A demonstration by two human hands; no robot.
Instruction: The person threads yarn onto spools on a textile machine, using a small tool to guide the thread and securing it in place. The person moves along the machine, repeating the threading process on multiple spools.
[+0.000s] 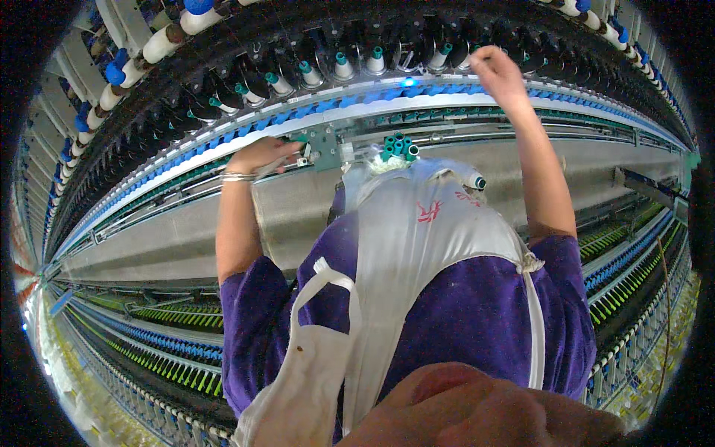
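At the row of bobbins, my right hand (497, 74) is closed, its thumb and fingertips pinched together beside a white yarn bobbin (465, 62). Whatever may lie between those fingertips is too small to make out. Lower and to the left, my left hand (264, 155) reaches to the machine's rail with fingers stretched toward a green bracket plate (322, 147). A small dark and green part sits at its fingertips; whether they touch it is unclear. Several teal empty tubes (398, 141) stand in the top of my white apron (406, 223), and a yarn-wound tube (478, 182) pokes out at its right.
White bobbins with teal tops (343, 67) line the long curved spindle row. Below them runs a blue-and-white rail (298, 112) with a lit blue lamp (408, 82). White rolls with blue ends (160, 46) hang overhead. Behind me stands another machine with yellow-green tubes (175, 316).
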